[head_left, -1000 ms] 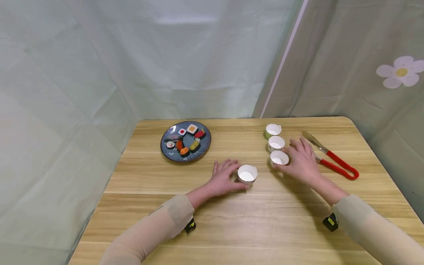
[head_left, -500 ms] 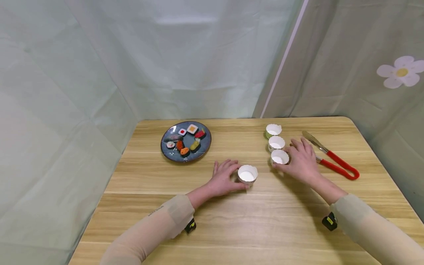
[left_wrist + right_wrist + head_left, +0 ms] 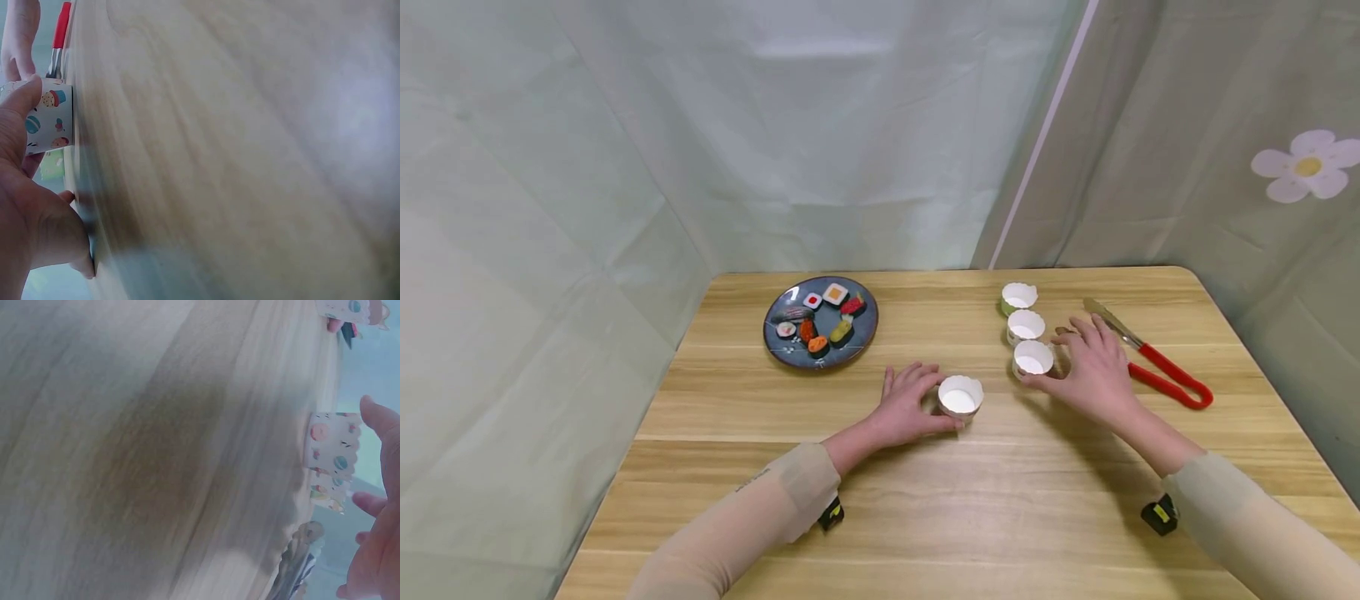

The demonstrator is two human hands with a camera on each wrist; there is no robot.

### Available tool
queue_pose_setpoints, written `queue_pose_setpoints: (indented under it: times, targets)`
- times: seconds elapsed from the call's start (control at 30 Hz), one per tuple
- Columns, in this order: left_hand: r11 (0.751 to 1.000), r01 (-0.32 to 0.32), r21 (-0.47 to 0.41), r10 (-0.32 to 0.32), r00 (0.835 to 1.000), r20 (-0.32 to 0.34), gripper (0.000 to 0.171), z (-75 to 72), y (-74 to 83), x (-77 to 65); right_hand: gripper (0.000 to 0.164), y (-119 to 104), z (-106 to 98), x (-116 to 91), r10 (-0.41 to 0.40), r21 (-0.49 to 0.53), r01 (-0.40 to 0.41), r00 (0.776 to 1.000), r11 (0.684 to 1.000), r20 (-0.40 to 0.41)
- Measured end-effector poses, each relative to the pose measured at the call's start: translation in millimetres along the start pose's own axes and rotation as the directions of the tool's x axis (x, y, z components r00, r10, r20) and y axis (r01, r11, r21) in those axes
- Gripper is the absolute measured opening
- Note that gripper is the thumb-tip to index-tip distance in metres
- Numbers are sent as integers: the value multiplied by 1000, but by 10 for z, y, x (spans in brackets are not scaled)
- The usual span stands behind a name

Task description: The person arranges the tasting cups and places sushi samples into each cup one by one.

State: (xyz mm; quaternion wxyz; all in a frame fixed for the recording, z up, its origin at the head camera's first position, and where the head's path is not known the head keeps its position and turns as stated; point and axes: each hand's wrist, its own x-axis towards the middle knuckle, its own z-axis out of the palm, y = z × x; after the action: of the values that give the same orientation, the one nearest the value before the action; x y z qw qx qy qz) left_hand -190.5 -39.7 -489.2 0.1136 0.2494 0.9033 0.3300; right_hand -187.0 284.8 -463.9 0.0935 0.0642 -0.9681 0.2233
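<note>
My left hand (image 3: 908, 406) holds a white paper baking cup (image 3: 961, 396) on the wooden table, thumb on its near side and fingers on the far side. Small cupcake pictures show on that cup's wall in the left wrist view. Three more baking cups stand in a row to the right: a printed one (image 3: 1032, 360) in front, another (image 3: 1026, 327) behind it, and a green-sided one (image 3: 1018, 298) farthest back. Around the right of the front cup, my right hand (image 3: 1097, 371) has its thumb and fingers spread apart, with a gap to the cup's wall in the right wrist view.
Red-handled metal tongs (image 3: 1176, 375) lie at the right, partly behind my right hand. At the back left, a dark blue plate (image 3: 829, 317) bears several sushi pieces. Curtains (image 3: 850, 167) hang behind the table (image 3: 925, 517).
My right hand has loosened from the front cup and moved slightly right, fingers spreading. That cup had shifted a little back toward the row. My left hand and its cup stay put.
</note>
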Motion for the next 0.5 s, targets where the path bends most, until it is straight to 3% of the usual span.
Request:
queue_pose_setpoints:
  times: [0.23, 0.5]
  targets:
    - [1000, -3, -2, 3, 1000, 0, 77, -3, -2, 2, 89, -50, -71, -13, -90, 2, 91, 993, 996, -80]
    - [1000, 2, -5, -2, 1000, -3, 77, 9, -12, 1, 83, -200, -40, -25, -240, 50, 242, 970, 969, -49]
